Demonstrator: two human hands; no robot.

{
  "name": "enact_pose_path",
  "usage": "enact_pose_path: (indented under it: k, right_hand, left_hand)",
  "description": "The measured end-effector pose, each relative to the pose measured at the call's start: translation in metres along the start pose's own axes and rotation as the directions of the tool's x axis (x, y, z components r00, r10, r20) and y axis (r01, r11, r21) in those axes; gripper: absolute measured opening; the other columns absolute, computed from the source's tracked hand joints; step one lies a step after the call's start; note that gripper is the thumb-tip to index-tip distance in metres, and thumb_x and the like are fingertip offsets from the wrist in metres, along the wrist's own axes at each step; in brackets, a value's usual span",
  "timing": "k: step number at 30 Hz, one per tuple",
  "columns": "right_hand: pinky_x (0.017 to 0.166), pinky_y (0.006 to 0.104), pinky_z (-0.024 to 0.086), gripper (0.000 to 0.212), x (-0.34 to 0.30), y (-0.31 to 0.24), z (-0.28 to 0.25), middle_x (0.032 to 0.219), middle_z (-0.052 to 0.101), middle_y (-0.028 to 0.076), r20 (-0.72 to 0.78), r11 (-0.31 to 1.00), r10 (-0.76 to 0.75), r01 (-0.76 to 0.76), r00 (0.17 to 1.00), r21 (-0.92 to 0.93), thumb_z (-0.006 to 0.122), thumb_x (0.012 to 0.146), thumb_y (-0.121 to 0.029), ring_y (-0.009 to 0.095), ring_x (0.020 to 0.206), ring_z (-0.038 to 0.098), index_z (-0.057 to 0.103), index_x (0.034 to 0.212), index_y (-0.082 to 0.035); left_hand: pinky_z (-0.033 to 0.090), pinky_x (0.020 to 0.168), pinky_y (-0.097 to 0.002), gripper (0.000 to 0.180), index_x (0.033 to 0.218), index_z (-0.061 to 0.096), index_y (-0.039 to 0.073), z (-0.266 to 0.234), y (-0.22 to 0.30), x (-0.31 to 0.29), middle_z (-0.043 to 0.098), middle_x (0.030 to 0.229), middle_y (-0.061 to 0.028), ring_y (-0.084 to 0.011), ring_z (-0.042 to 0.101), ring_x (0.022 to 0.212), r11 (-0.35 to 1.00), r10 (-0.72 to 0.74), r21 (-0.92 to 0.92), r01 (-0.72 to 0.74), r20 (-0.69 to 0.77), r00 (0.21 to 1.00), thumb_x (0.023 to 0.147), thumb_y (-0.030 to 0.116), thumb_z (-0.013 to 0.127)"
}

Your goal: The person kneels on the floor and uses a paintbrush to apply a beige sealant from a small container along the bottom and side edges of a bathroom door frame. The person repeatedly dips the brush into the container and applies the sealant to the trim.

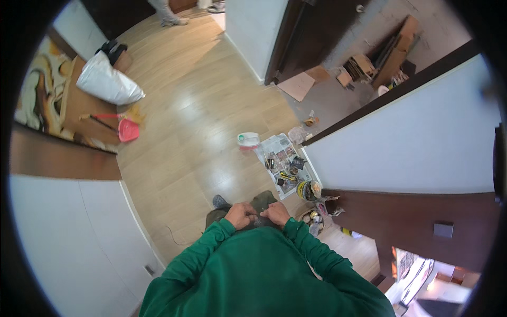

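Close together in front of my body, both hands meet low over my dark trousers. My left hand (242, 215) is closed, its fingers curled toward the middle. Facing it, my right hand (277, 214) is closed too, thumb and fingers drawn together. Whatever lies between the fingertips is too small and dark to make out. Green sleeves (211, 240) cover both forearms. Nearest the right hand are a tin (305, 191) and a newspaper sheet (272, 150) with several small tools and containers on it.
A white bottle (248, 140) stands by the newspaper. To the left are a pink dustpan (128, 130) and a white sack (108, 80). Cardboard pieces (297, 86) lie past the dark door (309, 39). At the far end another person's leg (166, 11) shows.
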State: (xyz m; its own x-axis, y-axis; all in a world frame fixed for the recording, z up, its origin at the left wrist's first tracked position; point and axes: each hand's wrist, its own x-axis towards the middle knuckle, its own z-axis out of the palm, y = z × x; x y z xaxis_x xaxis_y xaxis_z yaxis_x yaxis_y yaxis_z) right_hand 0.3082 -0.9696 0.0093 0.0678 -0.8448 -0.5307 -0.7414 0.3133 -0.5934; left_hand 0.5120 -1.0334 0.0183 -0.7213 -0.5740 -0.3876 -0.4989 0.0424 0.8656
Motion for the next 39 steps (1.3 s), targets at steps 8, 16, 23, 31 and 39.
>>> enact_pose_path:
  k: [8, 16, 23, 31, 39]
  right_hand:
    - [0.069, 0.0422, 0.054, 0.021, 0.1, -0.008, -0.054, 0.08, 0.073, 0.017, -0.03, 0.983, -0.134, 0.129, 0.991, -0.132, 0.07, 0.078, -0.022, 0.032, 0.077, 0.071, 0.078, 0.08, -0.003]
    - [0.073, 0.0516, 0.048, 0.032, 0.165, -0.003, -0.102, 0.082, 0.07, 0.02, 0.023, 0.971, 0.139, -0.141, 0.99, 0.195, 0.073, 0.08, -0.036, 0.042, 0.083, 0.065, 0.075, 0.076, -0.004]
    - [0.076, 0.0404, 0.051, 0.042, 0.241, -0.033, -0.146, 0.08, 0.07, 0.017, -0.159, 0.833, 0.381, -0.264, 0.911, 0.486, 0.07, 0.084, -0.044, 0.033, 0.078, 0.067, 0.074, 0.084, -0.002]
    - [0.078, 0.0362, 0.054, 0.03, 0.332, -0.081, -0.16, 0.087, 0.074, 0.012, -0.36, 0.475, 0.823, -0.184, 0.44, 0.861, 0.069, 0.089, -0.032, 0.026, 0.083, 0.071, 0.075, 0.095, -0.003]
    - [0.071, 0.0305, 0.055, 0.025, 0.394, -0.139, -0.174, 0.078, 0.072, 0.01, -0.381, 0.412, 0.9, -0.132, 0.211, 0.901, 0.072, 0.09, -0.021, 0.015, 0.074, 0.069, 0.072, 0.095, 0.003]
  left_hand:
    - [0.053, 0.071, -0.0388, 0.01, 0.087, 0.074, 0.004, -0.135, 0.0, 0.076, 0.067, 0.087, -0.0112, -0.0302, 0.066, 0.08, 0.931, 0.24, 0.298, -0.211, -0.063, 0.969, 0.077, 0.002, 0.071]
    - [0.054, 0.075, -0.0382, 0.01, 0.09, 0.074, 0.004, -0.235, 0.006, 0.181, 0.067, 0.088, -0.0119, -0.0302, 0.067, 0.082, 0.964, 0.142, 0.218, -0.155, 0.075, 0.987, 0.08, 0.002, 0.071]
    - [0.055, 0.08, -0.0373, 0.021, 0.104, 0.075, 0.005, -0.333, 0.011, 0.306, 0.072, 0.098, -0.0146, -0.029, 0.069, 0.087, 0.942, 0.02, 0.301, -0.146, 0.385, 0.923, 0.085, 0.014, 0.073]
    - [0.054, 0.083, -0.0337, 0.034, 0.11, 0.072, 0.0, -0.519, -0.004, 0.414, 0.074, 0.099, -0.0145, -0.0195, 0.068, 0.091, 0.953, -0.126, 0.298, -0.052, 0.548, 0.827, 0.088, 0.025, 0.076]
    - [0.057, 0.079, -0.0314, 0.018, 0.102, 0.074, -0.001, -0.637, 0.003, 0.497, 0.074, 0.092, -0.0118, -0.0189, 0.071, 0.086, 0.95, -0.223, 0.311, -0.009, 0.698, 0.68, 0.086, 0.007, 0.072]
